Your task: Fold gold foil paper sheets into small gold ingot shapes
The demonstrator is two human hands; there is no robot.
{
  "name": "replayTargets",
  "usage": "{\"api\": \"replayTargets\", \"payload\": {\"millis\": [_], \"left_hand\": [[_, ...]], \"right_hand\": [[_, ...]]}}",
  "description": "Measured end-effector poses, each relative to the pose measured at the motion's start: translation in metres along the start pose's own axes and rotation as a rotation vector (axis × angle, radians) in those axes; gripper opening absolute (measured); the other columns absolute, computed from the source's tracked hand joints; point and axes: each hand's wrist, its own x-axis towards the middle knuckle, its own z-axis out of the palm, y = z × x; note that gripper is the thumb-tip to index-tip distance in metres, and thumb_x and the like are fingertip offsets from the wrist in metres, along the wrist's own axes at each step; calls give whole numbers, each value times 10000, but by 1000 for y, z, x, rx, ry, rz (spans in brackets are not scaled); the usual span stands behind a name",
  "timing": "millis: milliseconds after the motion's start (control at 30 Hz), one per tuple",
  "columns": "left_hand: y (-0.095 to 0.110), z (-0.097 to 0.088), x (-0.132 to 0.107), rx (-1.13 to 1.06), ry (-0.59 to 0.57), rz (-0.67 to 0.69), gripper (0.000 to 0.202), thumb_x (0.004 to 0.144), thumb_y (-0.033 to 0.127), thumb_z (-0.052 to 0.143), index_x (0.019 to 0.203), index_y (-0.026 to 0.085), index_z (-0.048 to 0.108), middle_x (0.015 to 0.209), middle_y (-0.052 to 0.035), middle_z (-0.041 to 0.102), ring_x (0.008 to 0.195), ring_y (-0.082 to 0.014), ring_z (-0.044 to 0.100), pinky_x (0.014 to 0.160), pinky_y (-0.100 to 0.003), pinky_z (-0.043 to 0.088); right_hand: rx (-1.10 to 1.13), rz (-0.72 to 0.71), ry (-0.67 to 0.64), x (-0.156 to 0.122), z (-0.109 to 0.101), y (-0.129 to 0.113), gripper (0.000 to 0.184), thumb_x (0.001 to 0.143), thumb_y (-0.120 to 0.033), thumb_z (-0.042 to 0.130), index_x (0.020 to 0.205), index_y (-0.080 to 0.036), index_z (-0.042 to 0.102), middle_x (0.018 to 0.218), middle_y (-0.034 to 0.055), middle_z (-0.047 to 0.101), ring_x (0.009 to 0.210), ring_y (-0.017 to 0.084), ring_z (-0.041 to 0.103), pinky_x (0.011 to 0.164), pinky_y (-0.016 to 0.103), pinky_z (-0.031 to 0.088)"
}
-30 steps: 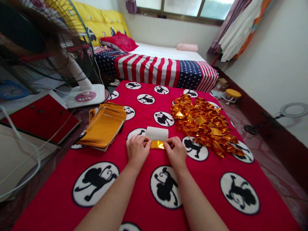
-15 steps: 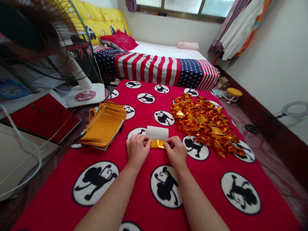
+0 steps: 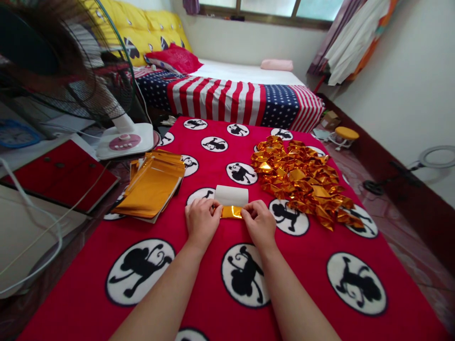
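Observation:
My left hand point(image 3: 202, 221) and my right hand point(image 3: 260, 223) lie close together on a red blanket point(image 3: 302, 265) with black monkey prints. Both pinch a small sheet of gold foil paper point(image 3: 231, 211) whose white back side point(image 3: 231, 195) is rolled or folded up away from me. The fingers of each hand are closed on the sheet's near edge. A stack of flat gold foil sheets point(image 3: 152, 184) lies to the left of my hands. A heap of folded gold foil pieces point(image 3: 302, 177) lies to the right, beyond my right hand.
A standing fan point(image 3: 67, 61) with a white base point(image 3: 124, 142) is at the far left, next to a red box point(image 3: 60, 173) and white cables. A bed with a flag-patterned cover point(image 3: 241, 99) stands behind. A small yellow stool point(image 3: 345, 134) and a ring light point(image 3: 435, 158) are on the right floor.
Almost nothing has moved; my hands stay pinched on the foil sheet, and the view has shifted very slightly.

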Motion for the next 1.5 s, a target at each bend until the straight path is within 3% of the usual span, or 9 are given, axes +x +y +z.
{"api": "replayTargets", "payload": {"millis": [633,1000,1300,1500], "left_hand": [[0,0,0,23,-7,-2,94,807,315,629,750,255,676,732,-8,660,841,-224,577,722,-350,305],[4,-2,1,43,-4,9,171,744,426,700,747,258,674,778,-21,686,846,-245,588,717,-360,319],[2,-2,0,66,-17,17,204,731,456,713,768,258,678,786,-20,683,856,-248,587,706,-355,315],[3,-2,0,66,-5,25,186,767,440,678,761,254,675,794,-27,687,862,-249,588,705,-352,308]], "right_hand": [[-8,-8,5,-1,1,2,80,788,-217,588,715,-221,619,761,-21,578,669,128,536,609,256,368],[-13,2,15,0,-2,2,93,805,-202,564,722,-212,603,802,-5,578,673,132,534,632,261,386],[-139,19,50,3,-10,9,110,845,-207,553,752,-208,612,831,14,583,708,151,541,646,270,367],[-261,60,48,3,-8,-1,256,937,-313,470,807,-206,663,849,51,624,755,179,563,637,293,325]]}}
